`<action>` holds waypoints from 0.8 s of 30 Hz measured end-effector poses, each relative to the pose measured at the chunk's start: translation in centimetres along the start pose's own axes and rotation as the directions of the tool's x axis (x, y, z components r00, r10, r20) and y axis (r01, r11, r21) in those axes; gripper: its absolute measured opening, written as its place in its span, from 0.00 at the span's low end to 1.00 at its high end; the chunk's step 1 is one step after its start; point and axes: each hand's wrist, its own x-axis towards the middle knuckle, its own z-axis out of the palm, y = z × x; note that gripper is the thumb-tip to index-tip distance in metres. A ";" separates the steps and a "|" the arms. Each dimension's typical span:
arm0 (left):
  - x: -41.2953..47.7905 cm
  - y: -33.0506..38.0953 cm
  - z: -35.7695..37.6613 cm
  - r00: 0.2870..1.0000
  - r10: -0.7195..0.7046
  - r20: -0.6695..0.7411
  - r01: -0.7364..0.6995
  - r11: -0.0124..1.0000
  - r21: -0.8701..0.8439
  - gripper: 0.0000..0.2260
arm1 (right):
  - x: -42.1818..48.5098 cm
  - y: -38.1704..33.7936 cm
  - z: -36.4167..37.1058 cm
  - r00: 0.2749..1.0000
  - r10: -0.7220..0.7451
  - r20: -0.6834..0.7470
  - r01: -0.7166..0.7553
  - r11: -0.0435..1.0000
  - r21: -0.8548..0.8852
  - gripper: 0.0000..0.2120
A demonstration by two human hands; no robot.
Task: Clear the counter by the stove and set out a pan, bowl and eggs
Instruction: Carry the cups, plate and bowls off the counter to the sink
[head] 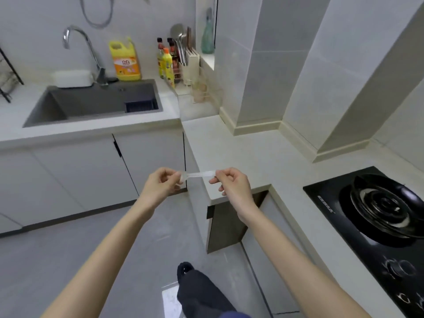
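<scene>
Presently: clearing step, seemingly near done. Left hand (160,183) and right hand (232,183) each pinch one end of a clear plastic piece (200,174), perhaps a spoon, held level above the bench (263,154) edge near the stove (378,212). Next: carry it away; pan, bowl and eggs not yet set out.
</scene>
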 end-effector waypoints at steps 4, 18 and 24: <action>9.2 1.4 -3.6 0.999 0.025 -0.040 -0.023 0.998 0.060 0.07 | 9.0 -1.8 5.4 1.000 -0.017 0.021 0.016 0.999 0.038 0.05; 35.3 5.4 -10.6 0.985 0.130 0.111 -0.163 0.908 0.385 0.10 | 36.5 -8.9 12.8 0.958 -0.022 -0.287 0.057 0.992 0.116 0.05; 44.9 5.3 -9.6 0.889 0.243 0.387 -0.440 0.684 0.582 0.19 | 44.1 -8.9 14.3 0.911 0.018 -0.411 0.016 0.997 0.078 0.05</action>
